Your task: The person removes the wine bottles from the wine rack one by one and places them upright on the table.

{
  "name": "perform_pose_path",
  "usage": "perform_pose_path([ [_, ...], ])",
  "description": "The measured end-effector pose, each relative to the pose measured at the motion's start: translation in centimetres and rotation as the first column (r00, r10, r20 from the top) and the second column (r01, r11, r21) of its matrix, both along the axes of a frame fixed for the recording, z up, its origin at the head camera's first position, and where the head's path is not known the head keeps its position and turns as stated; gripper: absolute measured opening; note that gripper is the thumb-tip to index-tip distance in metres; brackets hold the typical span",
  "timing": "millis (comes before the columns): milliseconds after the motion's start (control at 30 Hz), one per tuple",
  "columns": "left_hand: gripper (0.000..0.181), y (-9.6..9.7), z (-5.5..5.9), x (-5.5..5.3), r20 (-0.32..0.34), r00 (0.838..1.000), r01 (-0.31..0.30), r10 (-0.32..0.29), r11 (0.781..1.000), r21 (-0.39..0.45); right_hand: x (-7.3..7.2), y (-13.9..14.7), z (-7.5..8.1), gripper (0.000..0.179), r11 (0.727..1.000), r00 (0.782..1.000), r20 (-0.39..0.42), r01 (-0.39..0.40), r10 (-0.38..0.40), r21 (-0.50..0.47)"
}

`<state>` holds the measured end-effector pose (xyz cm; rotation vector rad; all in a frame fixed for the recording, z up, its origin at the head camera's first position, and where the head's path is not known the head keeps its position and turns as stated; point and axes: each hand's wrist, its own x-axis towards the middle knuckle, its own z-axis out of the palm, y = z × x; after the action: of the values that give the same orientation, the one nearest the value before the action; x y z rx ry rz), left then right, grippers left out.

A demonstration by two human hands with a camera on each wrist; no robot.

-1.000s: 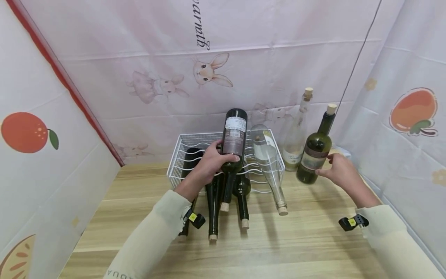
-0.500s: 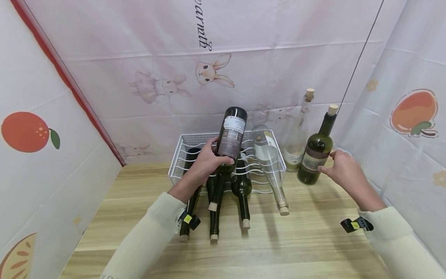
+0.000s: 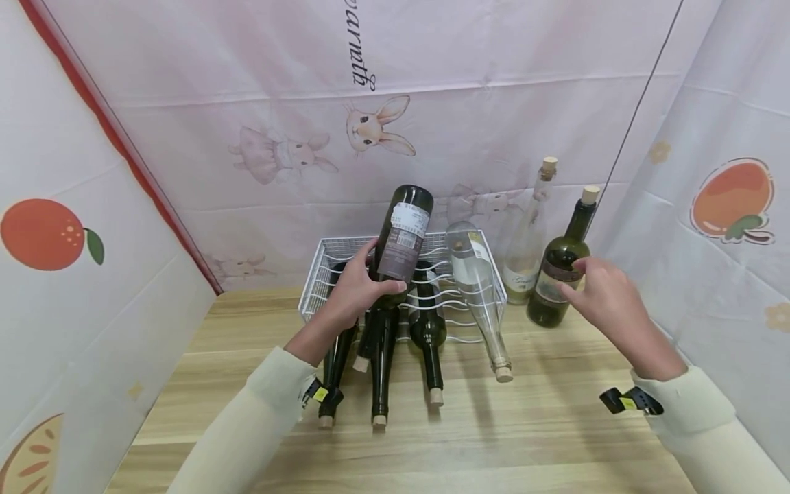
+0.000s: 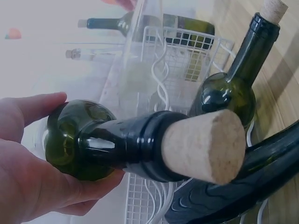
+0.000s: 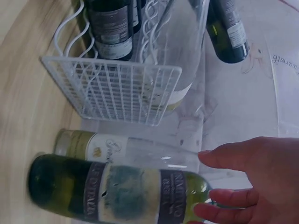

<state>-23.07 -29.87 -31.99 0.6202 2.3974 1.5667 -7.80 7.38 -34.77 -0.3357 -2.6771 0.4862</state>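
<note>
My left hand (image 3: 352, 291) grips a dark green corked wine bottle (image 3: 401, 240) around its body, tilted with the neck down toward me, over the white wire rack (image 5: 112, 88). In the left wrist view its cork (image 4: 205, 147) points at the camera. My right hand (image 3: 607, 295) is at the upper part of an upright green wine bottle (image 3: 546, 305), thumb and fingers spread; whether the fingertips touch the glass I cannot tell. Behind it stands a clear corked bottle (image 3: 520, 278). In the rack lie a green bottle (image 3: 428, 333), a clear bottle (image 3: 478, 281) and dark bottles (image 3: 382, 370).
Several corked necks stick out over the rack's front, above the wooden table (image 3: 494, 439). A printed curtain (image 3: 296, 199) hangs close behind the rack, and another curtain (image 3: 716, 274) borders the right side.
My left hand has carried its bottle leftward over the rack and tilted it further. My right hand has moved up from the upright green bottle's label toward its shoulder.
</note>
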Motion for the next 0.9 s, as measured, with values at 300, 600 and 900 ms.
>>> perform_pose_path([
  [300, 0.102, -0.6, -0.3, 0.0, -0.182, 0.983, -0.011, 0.001, 0.999, -0.053, 0.1, -1.6, 0.9, 0.041, 0.997, 0.982, -0.176, -0.058, 0.065, 0.045],
  [600, 0.104, -0.8, 0.0, 0.5, -0.433, 0.9, -0.117, 0.055, 0.986, -0.118, 0.2, -3.2, 1.7, 0.033, 0.985, 0.919, -0.359, -0.127, 0.161, 0.118],
  [900, 0.102, -0.8, -0.4, 1.0, -0.61, 0.791, -0.197, 0.041, 0.962, -0.191, 0.1, -4.5, 2.4, 0.039, 0.965, 0.891, -0.379, -0.197, 0.249, 0.171],
])
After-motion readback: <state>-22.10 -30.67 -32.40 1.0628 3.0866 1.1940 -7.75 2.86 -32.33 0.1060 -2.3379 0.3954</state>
